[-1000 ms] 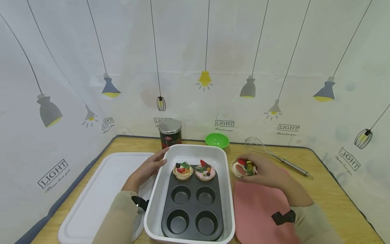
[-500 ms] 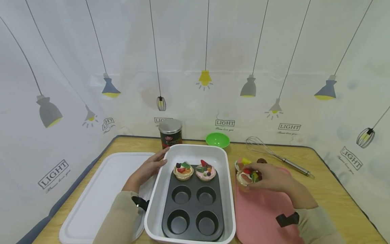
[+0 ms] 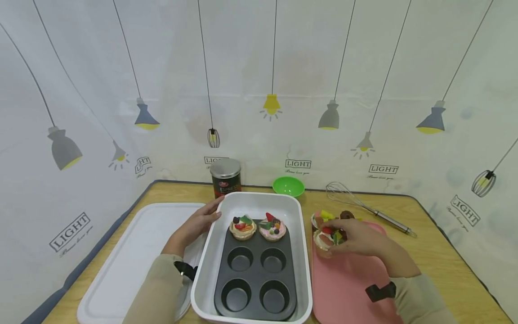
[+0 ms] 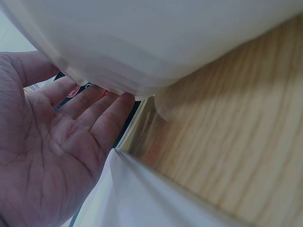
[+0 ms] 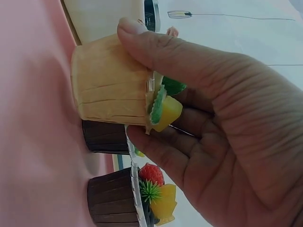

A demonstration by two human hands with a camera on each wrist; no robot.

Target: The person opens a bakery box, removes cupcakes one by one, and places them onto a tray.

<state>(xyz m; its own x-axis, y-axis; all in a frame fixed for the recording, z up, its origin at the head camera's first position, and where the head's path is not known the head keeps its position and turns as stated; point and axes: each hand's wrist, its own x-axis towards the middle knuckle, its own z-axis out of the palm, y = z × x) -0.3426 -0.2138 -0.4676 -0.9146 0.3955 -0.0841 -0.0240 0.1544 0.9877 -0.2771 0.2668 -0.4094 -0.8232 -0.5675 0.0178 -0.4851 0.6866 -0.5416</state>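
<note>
My right hand [image 3: 354,236] pinches a fruit-topped cupcake [image 3: 322,243] in a tan cup by its sides, at the far left of the pink mat [image 3: 348,288]. In the right wrist view the thumb lies along the tan cup [image 5: 111,82]; whether its base touches the mat I cannot tell. My left hand [image 3: 196,227] rests against the far left rim of a deep white tray [image 3: 303,270], its fingers nearly straight in the left wrist view. Inside that tray lies a dark muffin tin [image 3: 256,274]. Two cupcakes, one cream-topped [image 3: 243,228] and one pink-topped [image 3: 273,227], fill its far row.
More cupcakes stand by the right hand, including one in a dark brown cup [image 5: 113,198]. A white lid [image 3: 141,252] lies left of the tray. Along the back are an espresso can [image 3: 225,180], a green bowl [image 3: 288,186] and a whisk [image 3: 370,209].
The right hand has brought its cupcake slightly nearer and lower over the pink mat, uncovering other cupcakes behind it. In the last half second it has barely moved. The left hand stays at the tray.
</note>
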